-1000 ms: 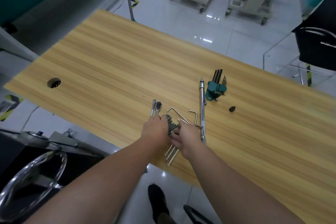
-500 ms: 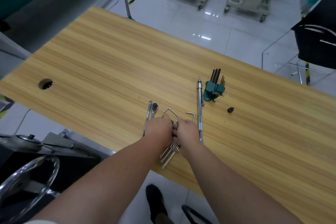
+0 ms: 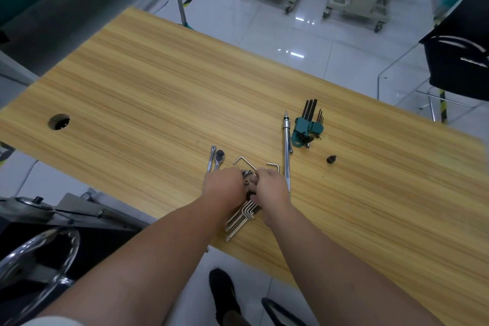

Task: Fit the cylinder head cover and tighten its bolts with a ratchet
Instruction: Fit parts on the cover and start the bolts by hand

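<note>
Silver L-shaped hex key set (image 3: 242,217) at table's near edge, gripped by left hand (image 3: 223,185) and right hand (image 3: 271,188), probably picking 1 | chrome ratchet (image 3: 218,158) idle beside left hand | cylinder head cover unseen.

The left hand (image 3: 223,185) and right hand (image 3: 272,188) covered the heads of the hex keys (image 3: 242,218), so each grip was hard to judge. They also hid the ratchet (image 3: 218,157) handle. The table (image 3: 132,82) ran past the right edge.
</note>
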A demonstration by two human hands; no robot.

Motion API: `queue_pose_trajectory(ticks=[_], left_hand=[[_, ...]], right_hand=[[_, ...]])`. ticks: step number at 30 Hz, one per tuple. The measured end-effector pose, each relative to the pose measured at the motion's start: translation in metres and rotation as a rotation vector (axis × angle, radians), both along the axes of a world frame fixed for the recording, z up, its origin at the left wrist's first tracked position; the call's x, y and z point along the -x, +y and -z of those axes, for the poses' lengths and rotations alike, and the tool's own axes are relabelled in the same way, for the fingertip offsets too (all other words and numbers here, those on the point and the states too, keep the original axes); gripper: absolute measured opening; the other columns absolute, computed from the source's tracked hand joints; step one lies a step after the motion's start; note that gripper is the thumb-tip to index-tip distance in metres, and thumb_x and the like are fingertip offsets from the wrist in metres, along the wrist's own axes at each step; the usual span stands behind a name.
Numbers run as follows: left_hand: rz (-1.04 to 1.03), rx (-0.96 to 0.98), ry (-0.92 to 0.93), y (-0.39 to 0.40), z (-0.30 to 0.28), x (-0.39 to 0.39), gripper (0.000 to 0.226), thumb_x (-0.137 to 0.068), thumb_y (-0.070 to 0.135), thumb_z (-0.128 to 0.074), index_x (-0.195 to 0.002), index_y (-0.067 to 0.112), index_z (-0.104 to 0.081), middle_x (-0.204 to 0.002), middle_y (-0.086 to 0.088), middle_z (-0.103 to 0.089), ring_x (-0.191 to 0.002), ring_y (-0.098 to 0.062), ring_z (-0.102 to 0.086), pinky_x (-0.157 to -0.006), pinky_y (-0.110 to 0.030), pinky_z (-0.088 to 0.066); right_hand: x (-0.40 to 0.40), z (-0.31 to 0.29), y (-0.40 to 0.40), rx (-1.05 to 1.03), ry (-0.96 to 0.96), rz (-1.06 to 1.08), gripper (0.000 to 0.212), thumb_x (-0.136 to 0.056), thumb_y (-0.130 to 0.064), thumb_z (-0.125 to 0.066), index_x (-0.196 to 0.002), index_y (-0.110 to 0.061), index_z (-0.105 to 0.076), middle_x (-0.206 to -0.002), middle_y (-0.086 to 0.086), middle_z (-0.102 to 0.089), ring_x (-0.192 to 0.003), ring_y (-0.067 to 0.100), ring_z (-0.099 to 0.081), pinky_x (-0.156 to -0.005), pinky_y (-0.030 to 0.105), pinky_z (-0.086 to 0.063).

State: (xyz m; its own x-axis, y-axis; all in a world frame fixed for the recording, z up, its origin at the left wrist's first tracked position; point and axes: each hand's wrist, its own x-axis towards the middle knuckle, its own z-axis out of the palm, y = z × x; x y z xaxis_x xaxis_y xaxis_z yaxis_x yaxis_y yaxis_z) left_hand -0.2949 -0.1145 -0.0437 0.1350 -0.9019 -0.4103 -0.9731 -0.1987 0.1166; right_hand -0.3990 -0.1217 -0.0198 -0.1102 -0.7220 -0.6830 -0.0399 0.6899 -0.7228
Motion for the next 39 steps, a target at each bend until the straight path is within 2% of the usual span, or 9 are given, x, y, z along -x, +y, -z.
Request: queue_pose_trajectory(ticks=[6, 11, 15, 18, 21, 24, 29, 35, 39], left_hand=[[-0.385, -0.033, 0.49, -0.007, -0.026, -0.013, 0.017, -0.088, 0.016, -0.051, -0.074, 0.016, -0.042, -0.07, -0.002, -0.049, -0.064, -0.02, -0.049, -0.055, -0.029, -0.032], [-0.82, -0.01, 1.094, 0.007, -0.057, -0.034, 0.015, -0.082, 0.007, -0.053, -0.075, 0.016, -0.043, -0.055, -0.002, -0.039, -0.049, -0.018, -0.033, -0.055, -0.03, -0.023], [-0.881, -0.03, 1.365, 0.024, -0.077, -0.058, 0.018, -0.092, 0.003, -0.057, -0.083, 0.017, -0.05, -0.058, 0.003, -0.044, -0.045, -0.012, -0.033, -0.047, -0.024, -0.023], [-0.855, -0.041, 1.469, 0.035, -0.085, -0.068, 0.021, -0.096, 0.011, -0.06, -0.078, 0.018, -0.053, -0.058, 0.005, -0.047, -0.045, -0.01, -0.035, -0.045, -0.022, -0.025], [-0.86, -0.054, 1.546, 0.041, -0.086, -0.07, 0.031, -0.099, 0.02, -0.061, -0.068, 0.021, -0.056, -0.057, 0.005, -0.045, -0.044, -0.009, -0.035, -0.043, -0.022, -0.026], [-0.886, -0.042, 1.604, 0.044, -0.086, -0.068, 0.042, -0.099, 0.029, -0.061, -0.058, 0.024, -0.058, -0.058, 0.007, -0.043, -0.045, -0.008, -0.034, -0.043, -0.022, -0.027], [-0.952, -0.023, 1.745, 0.04, -0.093, -0.061, 0.032, -0.082, 0.057, -0.062, -0.072, 0.026, -0.057, -0.06, 0.009, -0.042, -0.045, -0.007, -0.034, -0.043, -0.021, -0.028], [-1.05, -0.005, 1.814, 0.028, -0.092, -0.052, 0.033, -0.091, 0.054, -0.057, -0.074, 0.026, -0.053, -0.06, 0.008, -0.046, -0.044, -0.008, -0.036, -0.043, -0.021, -0.027], [-1.092, 0.002, 1.843, 0.024, -0.096, -0.048, 0.024, -0.096, 0.037, -0.057, -0.075, 0.025, -0.052, -0.063, 0.008, -0.054, -0.046, -0.007, -0.043, -0.044, -0.021, -0.027]], right_hand=[[-0.003, -0.024, -0.016, 0.133, 0.039, 0.089, 0.021, -0.103, -0.023, -0.045, -0.092, -0.017, -0.062, -0.076, -0.001, -0.063, -0.063, 0.013, -0.056, -0.05, 0.025, -0.042], [-0.01, -0.035, -0.026, 0.151, 0.117, 0.042, 0.021, -0.102, -0.021, -0.046, -0.091, -0.015, -0.062, -0.078, 0.004, -0.062, -0.064, 0.017, -0.055, -0.056, 0.03, -0.044], [0.002, -0.035, -0.031, 0.217, 0.563, -0.488, 0.032, -0.094, -0.008, -0.043, -0.114, -0.01, -0.067, -0.094, 0.003, -0.065, -0.069, 0.015, -0.056, -0.053, 0.022, -0.039], [-0.003, -0.033, -0.036, 0.26, 0.76, -0.873, 0.044, -0.091, -0.003, -0.043, -0.126, -0.018, -0.064, -0.113, 0.01, -0.065, -0.095, 0.027, -0.064, -0.077, 0.034, -0.056], [-0.015, -0.016, -0.044, 0.382, 0.899, -1.157, 0.05, -0.089, 0.001, -0.048, -0.134, -0.018, -0.059, -0.12, 0.009, -0.056, -0.103, 0.028, -0.06, -0.085, 0.039, -0.054], [-0.022, 0.002, -0.051, 0.456, 1.066, -1.349, 0.04, -0.082, 0.0, -0.064, -0.121, -0.012, -0.062, -0.106, 0.005, -0.046, -0.088, 0.023, -0.054, -0.075, 0.035, -0.051], [-0.023, 0.02, -0.062, 0.507, 1.109, -1.46, 0.041, -0.082, -0.001, -0.066, -0.121, -0.012, -0.057, -0.096, 0.003, -0.046, -0.085, 0.02, -0.05, -0.074, 0.034, -0.05], [-0.019, 0.024, -0.054, 0.573, 1.03, -1.309, 0.026, -0.089, -0.005, -0.056, -0.114, -0.011, -0.055, -0.105, 0.01, -0.055, -0.097, 0.029, -0.059, -0.073, 0.036, -0.045], [-0.027, -0.016, -0.045, 0.21, 0.246, -0.467, 0.024, -0.096, -0.01, -0.042, -0.103, -0.005, -0.064, -0.079, 0.007, -0.061, -0.066, 0.021, -0.059, -0.059, 0.029, -0.043]])
